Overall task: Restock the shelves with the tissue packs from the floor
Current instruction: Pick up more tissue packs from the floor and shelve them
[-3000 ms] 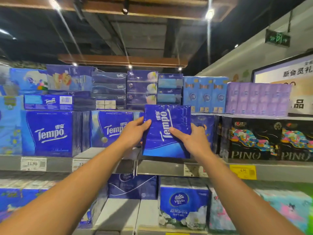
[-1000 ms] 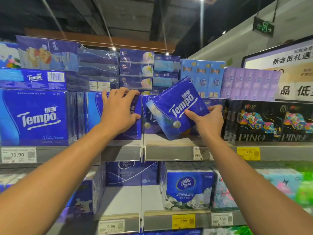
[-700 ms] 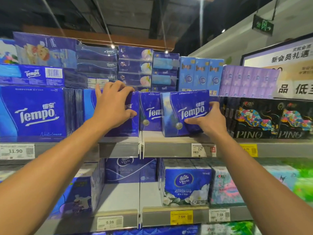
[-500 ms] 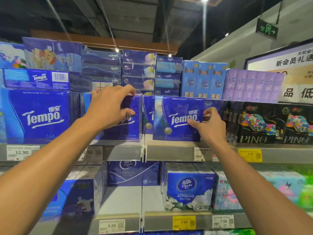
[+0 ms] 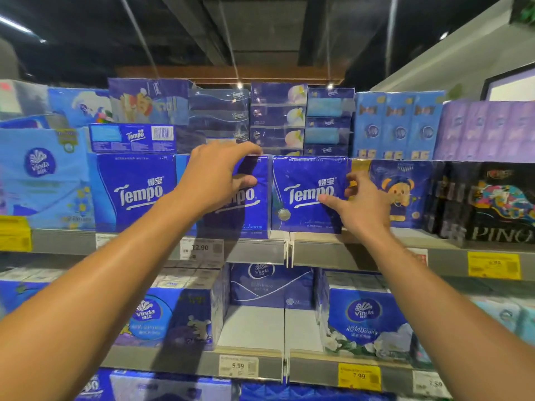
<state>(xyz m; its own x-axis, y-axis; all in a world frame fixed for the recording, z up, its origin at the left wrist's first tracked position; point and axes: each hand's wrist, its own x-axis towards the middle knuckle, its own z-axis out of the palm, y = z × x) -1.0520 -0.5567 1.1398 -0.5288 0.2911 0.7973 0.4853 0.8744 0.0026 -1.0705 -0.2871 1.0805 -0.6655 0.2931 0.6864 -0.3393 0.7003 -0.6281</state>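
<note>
- The shelf (image 5: 254, 251) at chest height is a grey metal ledge running the full width, with a row of blue tissue packs standing on it, more shelves below and a stacked row above.
- To the far left on that ledge is a pale blue pack (image 5: 43, 180) marked "Vinda"; to the far right a black pack (image 5: 498, 204) reads "PINO".
- Three dark blue packs marked "Tempo" stand side by side; the leftmost pack (image 5: 133, 192) is untouched.
- The middle pack (image 5: 249, 198) has the left hand (image 5: 217, 178) on it, fingers curled over its top edge and thumb pressed on its front face, so it is gripped.
- The task's thing, the newly placed pack (image 5: 307, 195), stands upright on the ledge just right of the divider, touching the middle pack and next to a bear-print pack (image 5: 399, 192).
- The right hand (image 5: 359, 206) is at its right edge, index finger lying on the front face, the other fingers loosely spread and bent; it touches rather than clamps.
- The pack looks light, with a soft, glossy film wrap that would dent and slide easily; I judge the safest hold is across both side edges or top and bottom, not by the film alone.
- It seems to need only a nudge back to sit flush.
- Price tags: one price tag (image 5: 202, 248) reads "12.90", a lower tag (image 5: 238, 366) "9.99", a yellow tag (image 5: 359, 376) "7.99".
</note>
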